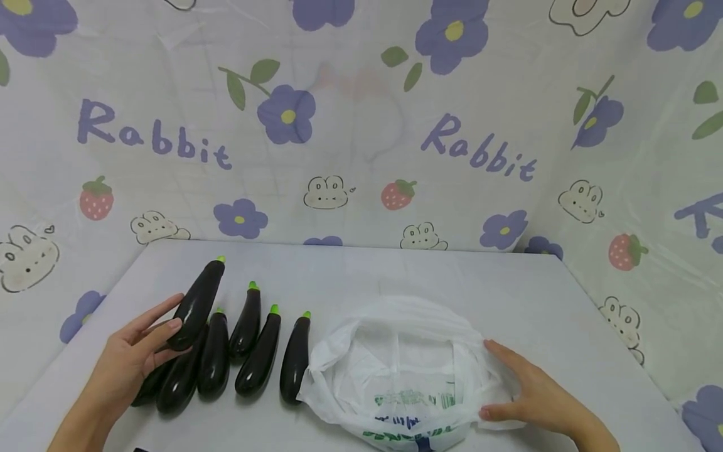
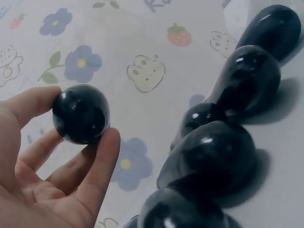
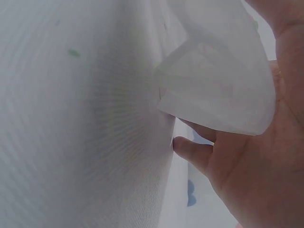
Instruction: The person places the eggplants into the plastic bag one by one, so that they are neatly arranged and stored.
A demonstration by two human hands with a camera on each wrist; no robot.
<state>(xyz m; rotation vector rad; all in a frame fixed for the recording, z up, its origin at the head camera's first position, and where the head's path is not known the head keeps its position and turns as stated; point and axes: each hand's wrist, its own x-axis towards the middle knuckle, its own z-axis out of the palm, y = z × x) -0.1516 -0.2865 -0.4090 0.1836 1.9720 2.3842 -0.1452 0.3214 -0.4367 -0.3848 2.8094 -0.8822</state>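
My left hand holds a dark, glossy eggplant with a green stem tip, raised above the others and tilted stem-up. In the left wrist view, its rounded end sits between the thumb and fingers. Several more eggplants lie on the table just below and to the right of that hand. A white plastic bag with green and blue print stands with its mouth spread wide. Against the bag's right side rests my right hand, thumb and fingers extended and apart. Bag film hides part of it in the right wrist view.
The white table carries everything. Behind it and along both sides hangs a cloth printed with flowers, rabbits and strawberries. One eggplant lies right at the bag's left edge. A small dark object shows at the bottom left.
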